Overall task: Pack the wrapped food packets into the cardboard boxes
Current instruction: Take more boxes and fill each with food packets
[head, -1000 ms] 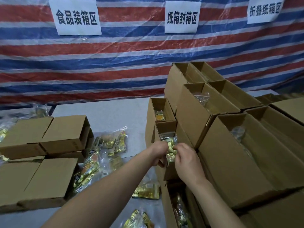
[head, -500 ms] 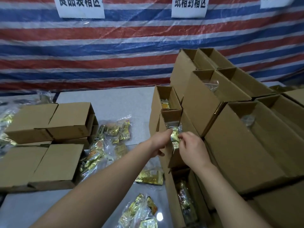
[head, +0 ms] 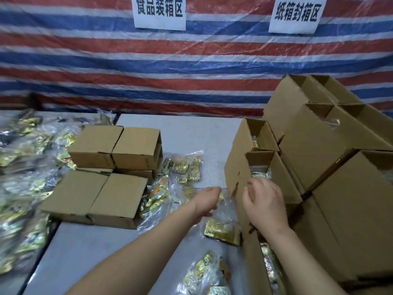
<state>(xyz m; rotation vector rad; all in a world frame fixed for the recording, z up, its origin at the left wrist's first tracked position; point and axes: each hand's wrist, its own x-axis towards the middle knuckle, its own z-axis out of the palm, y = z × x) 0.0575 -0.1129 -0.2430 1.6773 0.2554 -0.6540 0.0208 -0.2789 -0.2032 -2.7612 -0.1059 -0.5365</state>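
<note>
A narrow open cardboard box point(head: 238, 177) stands on end in the right-hand stack, with a gold wrapped packet point(head: 259, 174) inside its mouth. My right hand point(head: 264, 202) hovers just in front of that mouth, fingers spread and holding nothing. My left hand point(head: 205, 199) is lower and to the left, over a clear-wrapped packet point(head: 225, 209) on the table, with its fingertips hidden. A gold packet point(head: 222, 231) lies beside it. More loose packets point(head: 180, 169) lie further back.
Another narrow box point(head: 244, 137) behind holds a packet, and one nearer me point(head: 253, 265) holds several. Bigger open boxes point(head: 319, 145) are stacked on the right. Shut boxes point(head: 114, 145) sit at the left, next to a heap of packets point(head: 23, 167). A striped tarp hangs behind.
Both hands have come off the packet, which now sits in the box. My left hand has dropped left toward the table packets. The camera has turned left.
</note>
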